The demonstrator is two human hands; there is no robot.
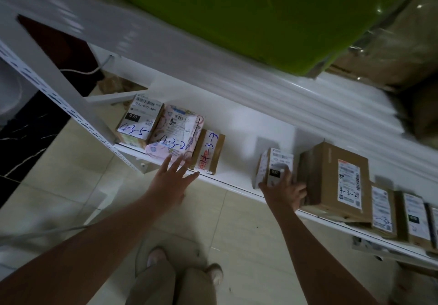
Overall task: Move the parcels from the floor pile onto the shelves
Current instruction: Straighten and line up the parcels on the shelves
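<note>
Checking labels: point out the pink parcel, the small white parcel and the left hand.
pink parcel (179,126): head view, on its white shipping label.
small white parcel (276,160): head view, label above the fingers.
left hand (169,179): head view, back of the hand.

**A parcel storeroom**

A white metal shelf (239,127) on a slotted upright (78,120) carries labelled parcels (336,181) with barcodes and handwritten codes (4-3-5, 4-3-2). Below is a pale tiled floor (237,233), and wrapped cartons (403,44) sit overhead.
</note>
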